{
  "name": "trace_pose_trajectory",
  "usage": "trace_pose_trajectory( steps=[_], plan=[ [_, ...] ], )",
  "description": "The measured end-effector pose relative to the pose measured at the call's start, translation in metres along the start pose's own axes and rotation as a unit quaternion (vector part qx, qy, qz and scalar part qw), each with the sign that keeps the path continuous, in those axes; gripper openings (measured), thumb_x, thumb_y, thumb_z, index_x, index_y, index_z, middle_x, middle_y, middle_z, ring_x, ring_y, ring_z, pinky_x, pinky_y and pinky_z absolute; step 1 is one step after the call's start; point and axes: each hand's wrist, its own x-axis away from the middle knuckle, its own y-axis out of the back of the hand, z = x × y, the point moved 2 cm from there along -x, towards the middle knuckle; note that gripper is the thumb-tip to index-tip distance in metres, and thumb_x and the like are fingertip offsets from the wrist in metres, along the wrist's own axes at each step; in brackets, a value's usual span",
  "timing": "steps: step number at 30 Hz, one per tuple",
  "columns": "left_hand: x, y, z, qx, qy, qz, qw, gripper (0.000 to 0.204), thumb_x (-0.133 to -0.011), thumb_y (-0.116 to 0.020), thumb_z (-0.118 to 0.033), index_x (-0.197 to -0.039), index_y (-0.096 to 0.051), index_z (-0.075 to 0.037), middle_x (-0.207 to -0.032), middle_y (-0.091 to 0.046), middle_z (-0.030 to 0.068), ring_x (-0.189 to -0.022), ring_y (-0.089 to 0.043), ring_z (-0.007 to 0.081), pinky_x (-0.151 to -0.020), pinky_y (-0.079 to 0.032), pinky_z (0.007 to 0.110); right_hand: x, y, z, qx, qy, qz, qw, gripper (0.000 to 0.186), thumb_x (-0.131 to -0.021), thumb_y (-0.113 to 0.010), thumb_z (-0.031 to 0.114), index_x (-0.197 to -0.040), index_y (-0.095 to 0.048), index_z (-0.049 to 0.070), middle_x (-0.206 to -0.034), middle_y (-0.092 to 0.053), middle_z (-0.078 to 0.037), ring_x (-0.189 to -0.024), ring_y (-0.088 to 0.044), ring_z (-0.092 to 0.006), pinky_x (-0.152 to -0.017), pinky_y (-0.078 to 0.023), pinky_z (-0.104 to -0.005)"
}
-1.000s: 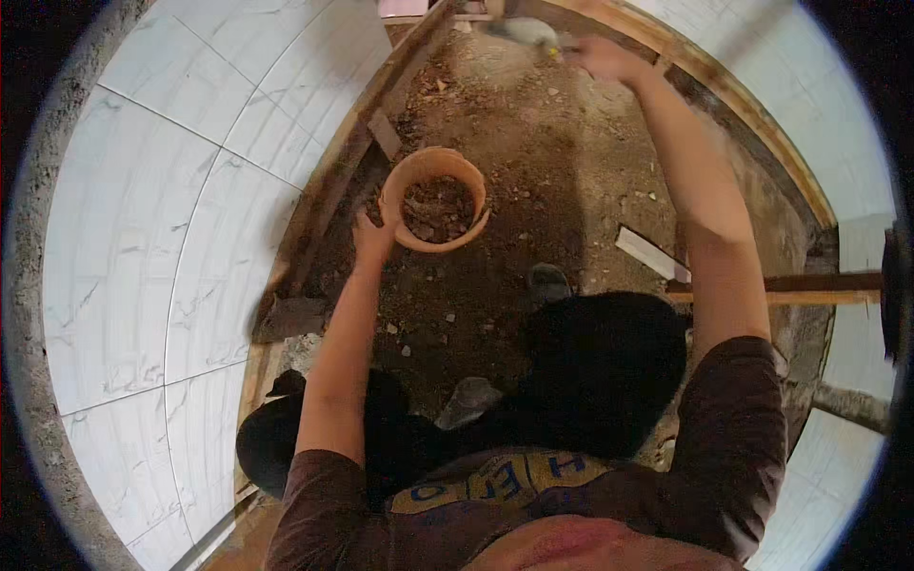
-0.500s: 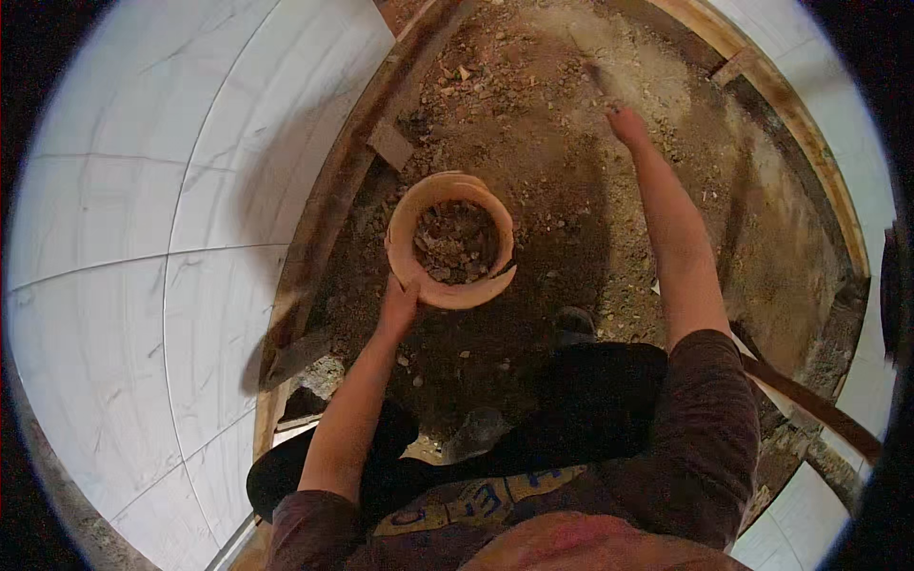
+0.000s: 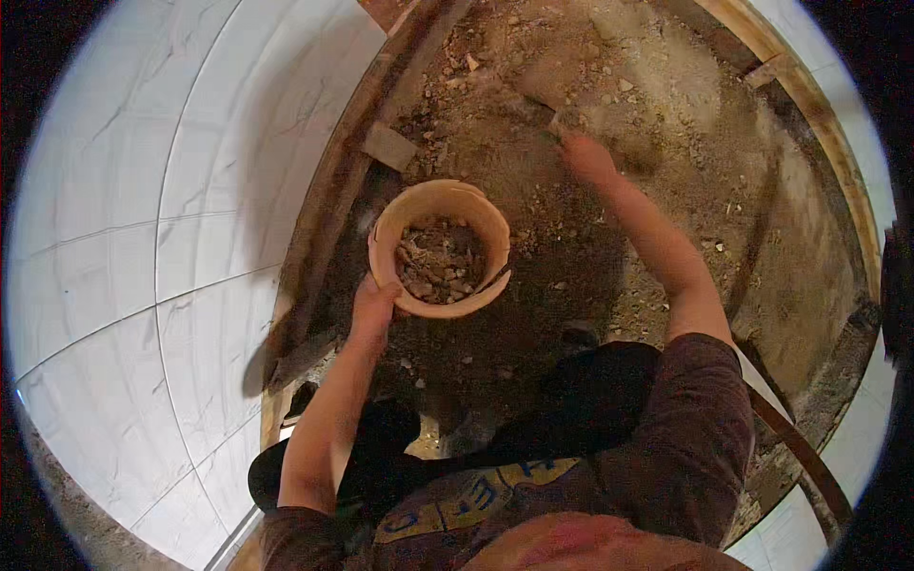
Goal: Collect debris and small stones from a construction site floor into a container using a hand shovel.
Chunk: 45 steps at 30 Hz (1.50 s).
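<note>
A pale orange bucket (image 3: 491, 221) with a broken rim stands in front of me, tilted slightly, with stones and dirt (image 3: 440, 259) in its bottom. My left hand (image 3: 375, 309) is closed on its near left rim. Beyond the bucket and to its right, my right hand (image 3: 588, 158) is closed around a small hand tool (image 3: 545, 104), blurred by motion, that looks like a trowel. The tool points up and left, low over loose soil and rubble (image 3: 495, 114). Its blade is smeared, so whether it touches the ground I cannot tell.
Wooden boards (image 3: 328, 181) edge the dirt on the left, and another wooden edge (image 3: 809, 100) curves along the right. White marbled tiles (image 3: 219, 200) lie beyond the left boards. A small block (image 3: 389, 147) juts out beside them. A dark curved strip (image 3: 800, 447) is at lower right.
My right hand has swept left with the tool and come a little nearer the bucket. The bucket has tipped slightly and shifted left, my left hand still on its rim.
</note>
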Motion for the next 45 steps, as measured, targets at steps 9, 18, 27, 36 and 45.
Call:
trace_pose_trajectory(
  steps=[9, 18, 27, 36, 45],
  plan=[
    [0.0, 0.037, 0.034, -0.175, -0.018, -0.063, 0.982, 0.042, -0.083, -0.05, -0.009, -0.124, -0.047, 0.002, -0.108, -0.057, 0.0128, -0.094, -0.055, 0.0233, -0.086, -0.042, 0.033, 0.006, 0.028, 0.006, -0.195, -0.095, 0.046, 0.975, 0.044, -0.094, -0.05, 0.041, -0.12, -0.053, 0.005, -0.099, -0.064, -0.024, -0.095, -0.062, -0.0409, -0.083, -0.048, -0.0518],
    [-0.013, 0.049, 0.075, -0.068, -0.092, 0.0, 0.993, 0.048, -0.088, -0.051, -0.023, -0.129, -0.042, 0.0, -0.118, -0.055, 0.0141, -0.107, -0.053, 0.0289, -0.095, -0.04, 0.038, 0.006, 0.031, 0.045, -0.077, -0.071, 0.093, 0.99, 0.037, -0.096, -0.052, 0.033, -0.119, -0.057, 0.004, -0.09, -0.064, -0.024, -0.089, -0.063, -0.0393, -0.075, -0.048, -0.0502],
    [0.088, -0.036, 0.283, -0.502, 0.112, 0.518, 0.683, 0.066, -0.087, -0.061, -0.041, -0.135, -0.038, -0.002, -0.131, -0.047, 0.0237, -0.12, -0.048, 0.0364, -0.097, -0.043, 0.048, 0.003, 0.004, 0.015, -0.124, 0.183, 0.051, 0.974, 0.038, -0.096, -0.053, 0.035, -0.107, -0.059, -0.001, -0.088, -0.061, -0.016, -0.073, -0.058, -0.0315, -0.07, -0.049, -0.0416],
    [0.114, -0.043, 0.344, -0.306, 0.287, 0.583, 0.696, 0.097, -0.076, -0.068, -0.055, -0.144, -0.02, -0.006, -0.14, -0.037, 0.0243, -0.128, -0.04, 0.0398, -0.105, -0.037, 0.05, 0.01, 0.017, 0.023, -0.328, -0.122, 0.198, 0.916, 0.066, -0.092, -0.059, 0.045, -0.139, -0.045, 0.0, -0.101, -0.065, -0.01, -0.086, -0.059, -0.0164, -0.073, -0.049, -0.032],
    [0.095, -0.099, 0.301, -0.363, 0.124, 0.486, 0.785, 0.102, -0.072, -0.072, -0.06, -0.146, -0.025, -0.008, -0.143, -0.038, 0.0224, -0.131, -0.039, 0.0391, -0.108, -0.036, 0.048, -0.003, 0.022, 0.021, -0.448, -0.149, 0.169, 0.865, 0.055, -0.092, -0.056, 0.045, -0.135, -0.051, 0.011, -0.11, -0.064, -0.011, -0.091, -0.065, -0.026, -0.079, -0.053, -0.0376]
  ],
)
